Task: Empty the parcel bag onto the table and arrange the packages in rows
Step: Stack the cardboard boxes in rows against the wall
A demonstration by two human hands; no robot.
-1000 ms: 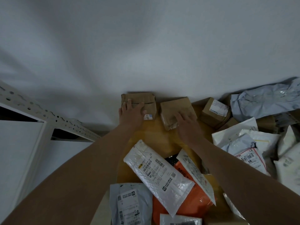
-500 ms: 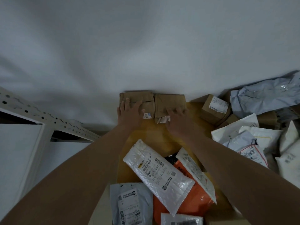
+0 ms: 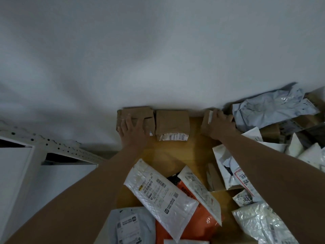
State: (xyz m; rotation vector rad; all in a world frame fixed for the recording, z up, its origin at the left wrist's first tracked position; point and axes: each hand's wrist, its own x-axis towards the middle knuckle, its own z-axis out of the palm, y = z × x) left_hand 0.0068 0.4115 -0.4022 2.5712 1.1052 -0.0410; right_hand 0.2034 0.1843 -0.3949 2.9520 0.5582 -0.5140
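Note:
Two brown cardboard boxes stand side by side against the white wall at the far edge of the wooden table [image 3: 175, 155]. My left hand [image 3: 133, 131] lies flat on the left box [image 3: 146, 113], fingers spread. The second box [image 3: 172, 123] sits just right of it, untouched, its label facing me. My right hand [image 3: 219, 124] grips a third small brown box [image 3: 205, 120] with a white label, further right along the wall. A white bubble mailer [image 3: 158, 192] and an orange package [image 3: 190, 226] lie near me.
A heap of grey and white poly mailers [image 3: 270, 110] and brown boxes fills the right side. A grey mailer [image 3: 130, 226] lies at the near edge. A white perforated metal shelf frame [image 3: 52, 145] stands to the left of the table.
My right hand let go of the second box, now set beside the first, and moved right onto a third small box. My left hand stayed on the left box.

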